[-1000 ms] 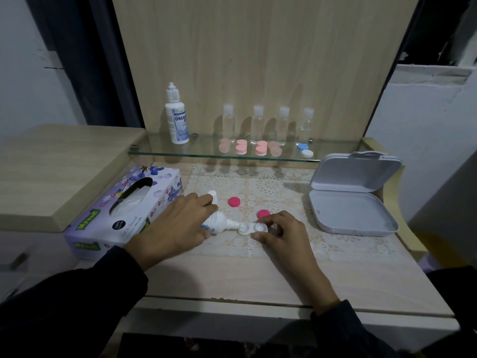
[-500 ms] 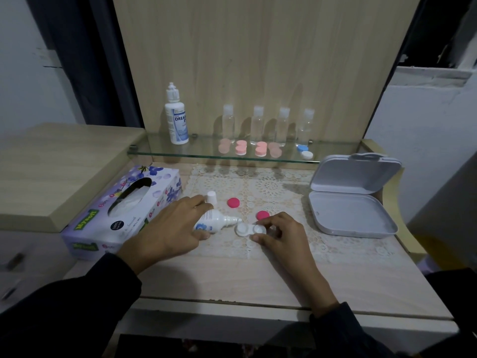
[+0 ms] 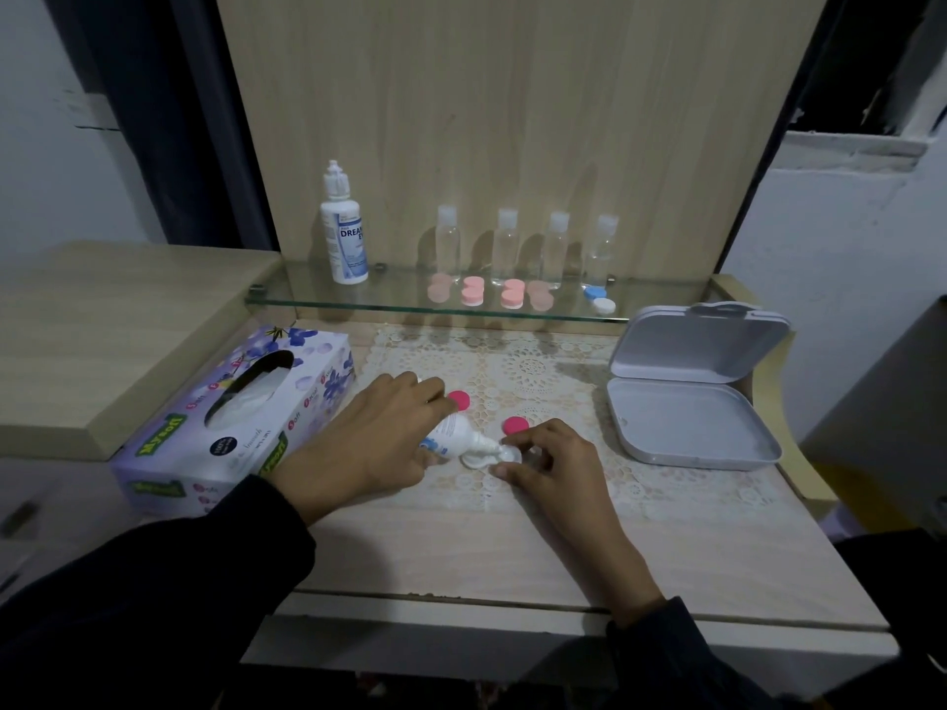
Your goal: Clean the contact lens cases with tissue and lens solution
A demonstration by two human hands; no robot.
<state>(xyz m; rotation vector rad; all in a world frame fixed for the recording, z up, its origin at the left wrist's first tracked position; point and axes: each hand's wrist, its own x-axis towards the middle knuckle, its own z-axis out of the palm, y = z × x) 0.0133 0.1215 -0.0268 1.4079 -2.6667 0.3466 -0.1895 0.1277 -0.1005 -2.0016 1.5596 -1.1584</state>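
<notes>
A white contact lens case (image 3: 487,457) lies open on the lace mat. My right hand (image 3: 551,463) pinches its right end and holds it in place. My left hand (image 3: 374,443) grips a small white solution bottle (image 3: 456,437), tipped sideways with its nozzle over the case's right well. Two pink caps (image 3: 457,400) (image 3: 515,425) lie loose on the mat just behind. A purple tissue box (image 3: 241,417) sits to the left of my left hand.
An open grey hinged box (image 3: 692,402) stands at the right. The glass shelf (image 3: 358,299) behind carries a larger solution bottle (image 3: 344,233), several small clear bottles, several pink lens cases (image 3: 471,292) and a blue and white one (image 3: 599,298).
My left hand has tilted the bottle and brought its nozzle from beside the case's left end to over the right well. My right hand still holds the case.
</notes>
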